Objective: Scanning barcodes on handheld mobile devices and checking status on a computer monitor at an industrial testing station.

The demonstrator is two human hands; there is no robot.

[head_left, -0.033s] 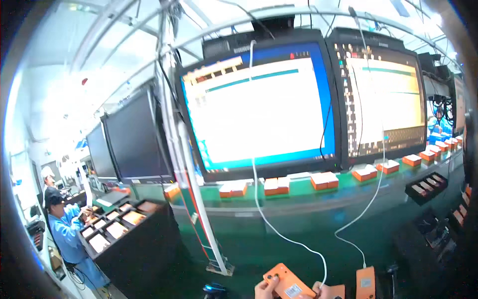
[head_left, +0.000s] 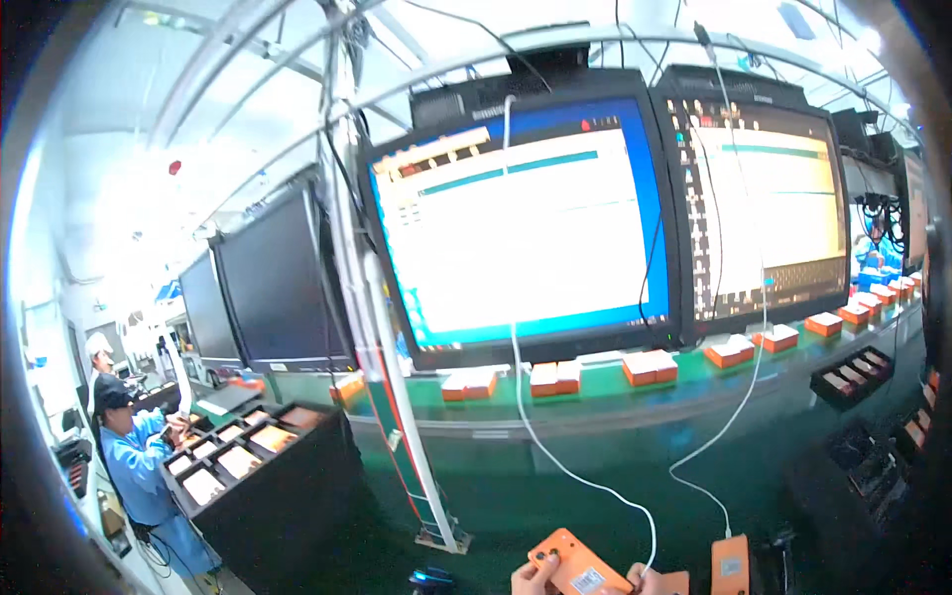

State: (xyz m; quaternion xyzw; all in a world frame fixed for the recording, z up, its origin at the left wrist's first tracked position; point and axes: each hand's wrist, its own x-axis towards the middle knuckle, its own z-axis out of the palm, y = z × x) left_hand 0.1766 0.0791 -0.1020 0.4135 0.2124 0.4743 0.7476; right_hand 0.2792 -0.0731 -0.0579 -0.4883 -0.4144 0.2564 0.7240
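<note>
Left hand apparently pinches phone.

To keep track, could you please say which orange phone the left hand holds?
The leftmost orange phone; the left hand touches neither the rightmost nor middle one.

bare left fingers, bare right fingers

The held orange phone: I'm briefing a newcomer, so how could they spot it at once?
Below the blue-edged monitor, follow the white cable down to the picture's lower edge. There lies the tilted orange phone, gripped by the left hand, the right hand at its other end. No hand touches the upright-looking phone farther right.
</note>
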